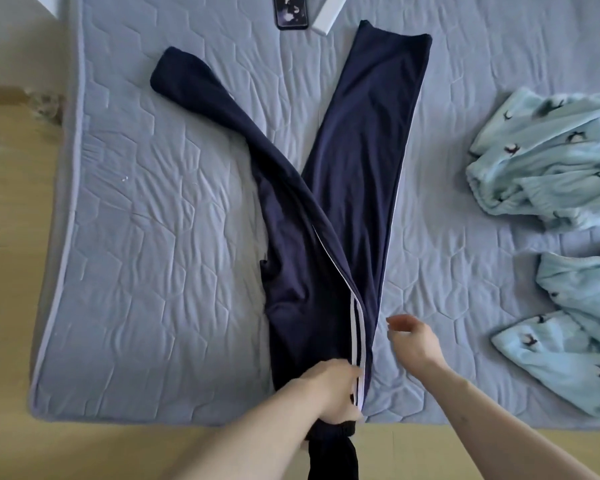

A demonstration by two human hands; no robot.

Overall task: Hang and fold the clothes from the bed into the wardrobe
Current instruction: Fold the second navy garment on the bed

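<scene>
**Colours and patterns on the bed**

The trousers point(343, 188) are seen in dark navy, edged with white side stripes point(355, 327). The mattress cover point(153, 237) is shown in pale grey-blue, quilted in a hexagon pattern. The fleece clothes point(551, 157) are rendered in light aqua, dotted with small dark bird-like motifs. The floor point(7, 237) is coloured yellowish tan. A phone point(291, 10) is seen in black, with pale markings on it.

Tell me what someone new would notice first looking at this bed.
The navy track pants with white side stripes, spread down the middle of the mattress with legs splayed in a V. The left hand grips their waist end at the near edge, and crumpled pale blue printed pajamas lie to the right.
</scene>
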